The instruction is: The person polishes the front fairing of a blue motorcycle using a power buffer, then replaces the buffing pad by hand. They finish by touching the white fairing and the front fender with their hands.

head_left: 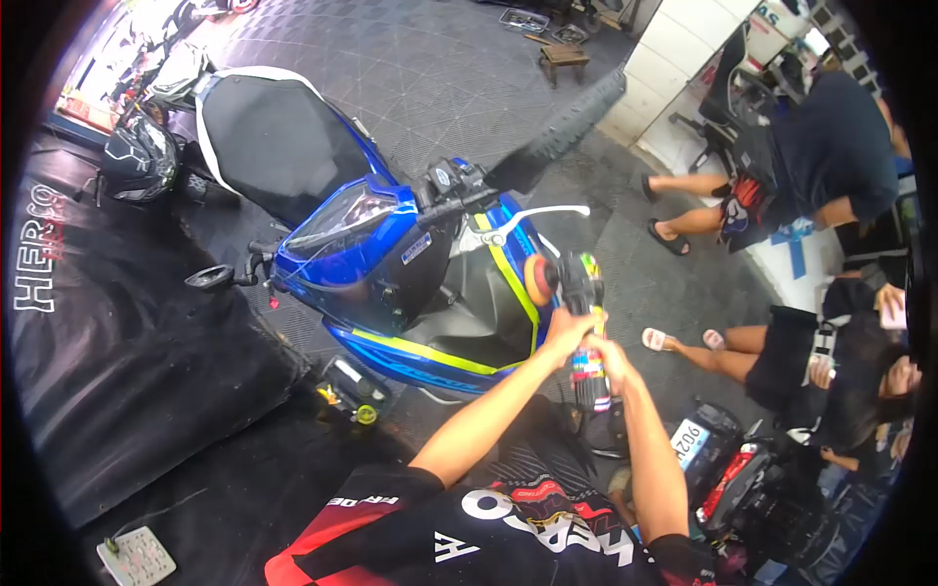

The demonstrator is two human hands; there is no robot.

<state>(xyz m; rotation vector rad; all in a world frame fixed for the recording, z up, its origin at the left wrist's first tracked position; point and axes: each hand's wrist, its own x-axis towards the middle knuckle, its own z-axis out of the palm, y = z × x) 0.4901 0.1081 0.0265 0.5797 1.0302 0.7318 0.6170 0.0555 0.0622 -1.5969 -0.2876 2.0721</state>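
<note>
Both of my hands are wrapped round a hand-held power polisher [588, 369] covered in colourful stickers. My left hand [569, 334] grips it near the dark head, and my right hand [610, 357] closes round the body just behind. The polisher's round orange pad [537, 280] faces left, right at the yellow-green edge of a blue scooter [347, 249]. A white brake lever [537, 217] sticks out from the handlebar just above the pad. Dark plastic of the scooter's inner panel [479, 313] lies left of the pad.
A second scooter with a black seat [278, 132] stands behind. Black covers [127, 322] drape the left side. Two people [826, 156] are on the right, with a parked motorcycle [728, 479] below them. A small stool [564, 62] stands at the back beside a white tiled pillar [674, 49].
</note>
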